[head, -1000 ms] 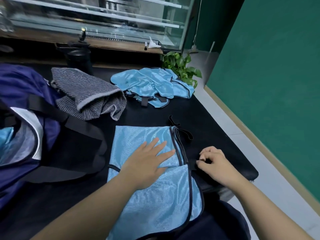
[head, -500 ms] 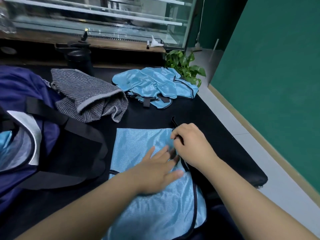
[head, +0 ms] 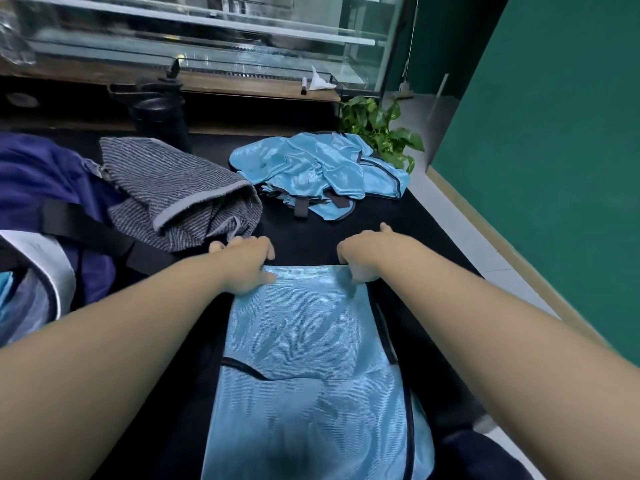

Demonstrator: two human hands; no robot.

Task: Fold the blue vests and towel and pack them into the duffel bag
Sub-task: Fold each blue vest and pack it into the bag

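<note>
So we've got both hands on the far edge of the flat vest [head: 311, 341], which lies along the near-right part of the black bench [head: 426, 230] and runs off the near edge toward us. The left hand [head: 242, 265] is at the vest's far-left corner with the fingers curled over the edge, so that grip looks closed on the fabric there. The right hand [head: 360, 261] is at the far-right corner, knuckles up and fingers tucked down onto the edge; we read that grip as pinching the vest too, though the fingertips themselves are hidden under the hand. The vest's dark trim runs down its right side, and a short dark curve of it shows on the left partway along.

Past the hands, toward the far right corner of the bench, there's a crumpled pile [head: 322, 174] of more blue vests with dark straps sticking out on the near side. To the left of that pile sits the grey striped towel [head: 173, 199], bunched up, one end nearly touching our left hand. The navy duffel [head: 45, 188] takes up the left edge of the bench, a black strap across it, and a bit of blue shows inside at the very left.

Behind the bench there's a dark bottle [head: 159, 123], a glass case [head: 207, 39] on a wooden ledge, and a leafy plant [head: 381, 129] just off the far right corner.
</note>
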